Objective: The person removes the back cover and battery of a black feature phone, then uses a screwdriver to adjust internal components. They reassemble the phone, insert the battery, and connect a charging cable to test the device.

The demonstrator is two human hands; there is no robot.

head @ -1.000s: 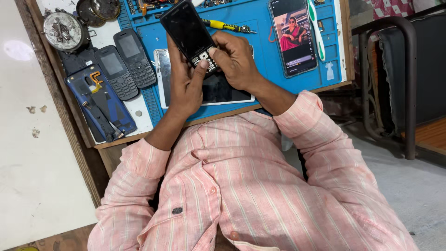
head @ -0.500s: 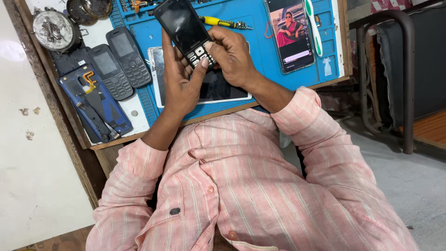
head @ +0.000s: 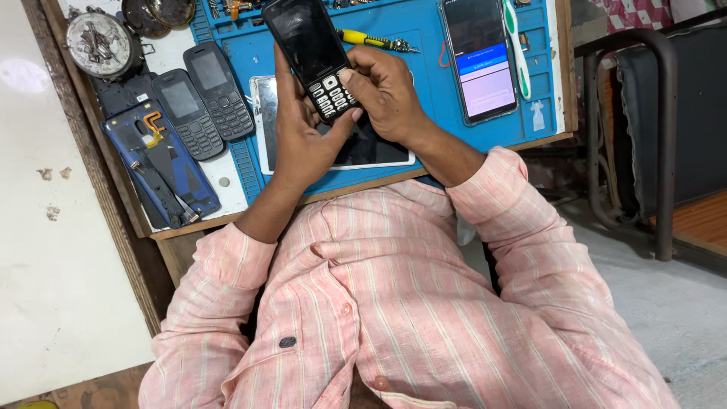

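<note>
As two hands [head: 341, 113] grip one keypad phone [head: 312, 54], two beside [head: 201, 102]

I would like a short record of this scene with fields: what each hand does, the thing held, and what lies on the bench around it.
held thing: black keypad phone, screen dark, raised above the mat
left hand: grips the phone's lower end from below
right hand: on the keypad end, thumb on the keys
surface: blue mat on a wooden bench
left of hands: two grey keypad phones, opened blue phone back
right of hands: smartphone, screen lit
under hands: flat screen panel
</note>
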